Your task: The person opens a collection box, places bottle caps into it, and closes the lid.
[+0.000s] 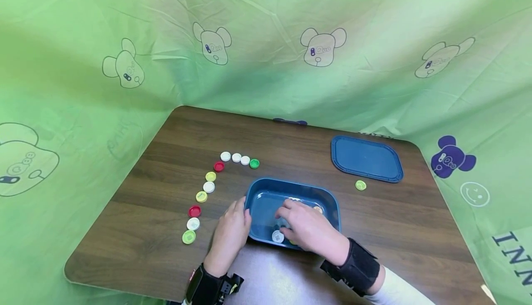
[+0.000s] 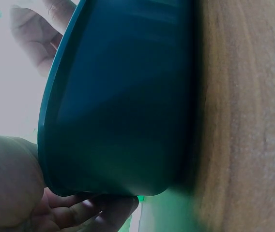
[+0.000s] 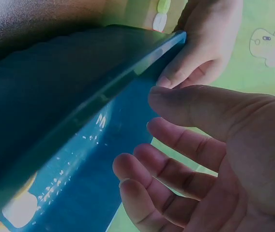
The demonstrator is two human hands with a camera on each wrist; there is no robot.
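My left hand (image 1: 232, 226) grips the left end of a deep blue tray (image 1: 252, 203), its thumb at the rim and its fingers around the outer corner. The left wrist view shows those fingers (image 2: 89, 212) against the tray's outer wall. Over the inside of the tray is my right hand (image 1: 307, 224), fingers loosely bent. In the right wrist view, nothing shows between its thumb and fingers (image 3: 176, 169). A white bottle cap (image 1: 278, 236) lies in the tray below that hand, and a pale orange cap (image 1: 318, 209) lies near the right wall. Other caps are partly hidden by the hand.
On the wooden table (image 1: 145, 194), left of the tray, white, red, yellow and green caps form a bent line, including a red cap (image 1: 194, 211) and a green cap (image 1: 254, 163). A flat blue lid (image 1: 365, 158) lies at back right, with a yellow-green cap (image 1: 360, 185) before it.
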